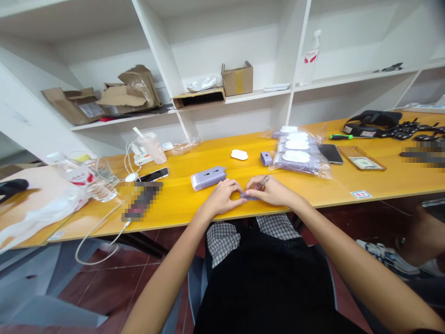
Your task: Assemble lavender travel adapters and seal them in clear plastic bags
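Near the table's front edge, a small purple plastic piece [251, 197] lies low between my hands, mostly covered by fingers. My left hand [224, 197] pinches its left end with thumb and forefinger. From above, the fingers of my right hand [271, 191] close on its right side. A brownish coil-like thing [261, 182] shows at my right fingers; what it is stays unclear. Just beyond my left hand lies a purple box-shaped casing [208, 178] with two dark slots. Farther back are a white oval cap [239, 154] and a small purple block [266, 158].
Plastic-bagged purple units with white tops [297, 157] lie back right, beside a dark phone [331, 154], a phone case [363, 158] and a green screwdriver [341, 137]. Leftward are a phone [155, 175], a cable [86, 239], a drink cup [153, 148] and a bottle [85, 178].
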### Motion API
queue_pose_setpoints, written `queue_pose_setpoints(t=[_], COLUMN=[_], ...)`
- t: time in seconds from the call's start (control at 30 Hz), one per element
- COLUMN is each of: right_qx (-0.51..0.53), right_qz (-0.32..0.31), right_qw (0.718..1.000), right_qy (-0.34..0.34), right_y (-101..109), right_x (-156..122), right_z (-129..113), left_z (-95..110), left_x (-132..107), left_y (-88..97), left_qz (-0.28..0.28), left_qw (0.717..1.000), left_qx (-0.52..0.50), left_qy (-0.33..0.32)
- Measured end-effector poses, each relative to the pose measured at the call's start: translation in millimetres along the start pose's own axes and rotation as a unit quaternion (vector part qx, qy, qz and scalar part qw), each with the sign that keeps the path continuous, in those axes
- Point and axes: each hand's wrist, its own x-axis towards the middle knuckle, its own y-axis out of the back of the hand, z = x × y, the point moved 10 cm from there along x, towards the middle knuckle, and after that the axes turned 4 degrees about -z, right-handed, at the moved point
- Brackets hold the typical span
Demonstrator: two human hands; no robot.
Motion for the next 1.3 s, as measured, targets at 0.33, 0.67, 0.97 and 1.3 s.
queue_pose_setpoints(t=[0.33, 0.67, 0.97, 1.3], right_qx=[-0.016, -0.053, 0.015, -0.056], right_qz=[-0.002, -0.047, -0.032, -0.052], right_qw=[1.000, 0.996, 0.999, 0.997], right_qy=[0.002, -0.047, -0.023, -0.001], right_y=[-5, 0, 7, -9], right_x=[-2, -5, -7, -5], right_z=[10, 14, 16, -1], left_z=[-1, -1, -2, 0], left_x=[0, 0, 0, 0], left_y=[0.7, -0.3, -1.6, -2.0], left_qz=[0.001, -0.004, 0.002, -0.001], left_qw=[1.000, 1.000, 1.000, 1.000], left_qx=[-0.009, -0.006, 0.002, 0.009], left_qy=[0.008, 0.003, -0.004, -0.012])
